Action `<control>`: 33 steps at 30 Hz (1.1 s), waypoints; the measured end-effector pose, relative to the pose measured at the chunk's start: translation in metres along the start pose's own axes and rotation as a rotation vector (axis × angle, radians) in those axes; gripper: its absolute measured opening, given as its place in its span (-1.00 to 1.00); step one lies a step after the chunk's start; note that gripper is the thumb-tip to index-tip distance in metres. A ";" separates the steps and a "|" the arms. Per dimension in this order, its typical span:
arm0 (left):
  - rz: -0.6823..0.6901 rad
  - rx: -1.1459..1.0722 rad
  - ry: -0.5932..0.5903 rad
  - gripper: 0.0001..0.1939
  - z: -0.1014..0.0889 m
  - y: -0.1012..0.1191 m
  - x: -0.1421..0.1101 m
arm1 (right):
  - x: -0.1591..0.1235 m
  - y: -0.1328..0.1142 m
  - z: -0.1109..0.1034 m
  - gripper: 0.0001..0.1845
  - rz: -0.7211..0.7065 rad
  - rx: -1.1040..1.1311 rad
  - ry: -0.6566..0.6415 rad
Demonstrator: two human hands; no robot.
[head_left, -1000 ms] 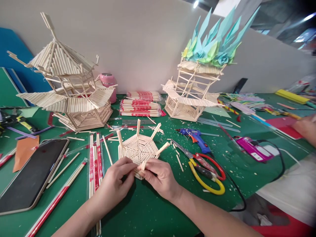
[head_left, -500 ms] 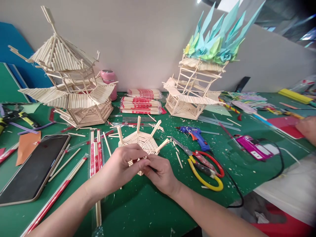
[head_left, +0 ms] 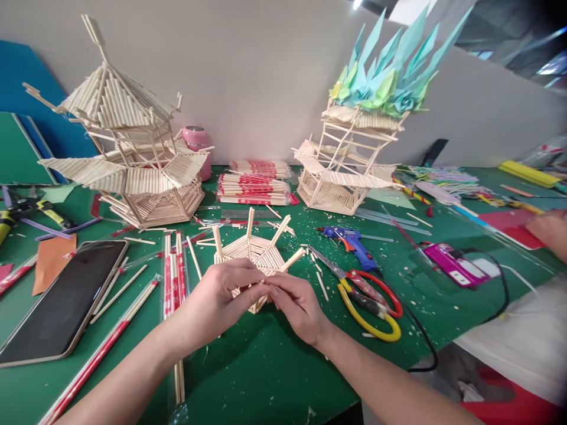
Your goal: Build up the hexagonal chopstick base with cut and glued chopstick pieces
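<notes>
A small base of wooden sticks (head_left: 248, 251), with several short posts rising from its rim, stands on the green table in front of me. My left hand (head_left: 233, 295) is closed in a pinch over its near side. Fingertip to fingertip with it, my right hand (head_left: 299, 304) is pinched too. Between them shows the pale end of a wooden stick (head_left: 261, 281); the rest of it is hidden by the fingers. Right of the base lie a blue glue gun (head_left: 352, 245) and scissors (head_left: 372, 304) with red and yellow handles.
Two stick pavilions, a roofed one (head_left: 133, 177) and one topped with folded paper (head_left: 341, 177), stand behind. Packs of sticks (head_left: 254, 189) lie between them. A phone (head_left: 66, 301) is at left. Another person's hand (head_left: 549, 233) is at the right edge.
My right hand has shifted slightly right and its fingers have straightened a little. A stick end now shows between the fingertips. The view has shifted slightly.
</notes>
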State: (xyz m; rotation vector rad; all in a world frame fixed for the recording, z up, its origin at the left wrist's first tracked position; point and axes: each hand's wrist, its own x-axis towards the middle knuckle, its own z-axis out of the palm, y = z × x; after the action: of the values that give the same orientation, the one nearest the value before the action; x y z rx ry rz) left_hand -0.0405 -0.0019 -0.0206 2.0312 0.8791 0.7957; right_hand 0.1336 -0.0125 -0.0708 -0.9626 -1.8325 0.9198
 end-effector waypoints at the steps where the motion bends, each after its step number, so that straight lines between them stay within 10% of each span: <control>1: 0.005 0.000 0.002 -0.77 0.000 -0.001 0.000 | 0.000 0.000 0.001 -0.76 0.002 -0.003 0.000; 33: -0.043 0.025 0.015 -0.78 0.002 -0.003 -0.001 | -0.002 0.004 0.006 -0.79 -0.087 -0.076 -0.135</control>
State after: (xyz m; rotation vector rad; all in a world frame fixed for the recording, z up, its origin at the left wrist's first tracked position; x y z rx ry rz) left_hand -0.0402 -0.0022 -0.0240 2.0231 0.9425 0.7809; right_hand 0.1296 -0.0138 -0.0777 -0.8774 -2.0200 0.8852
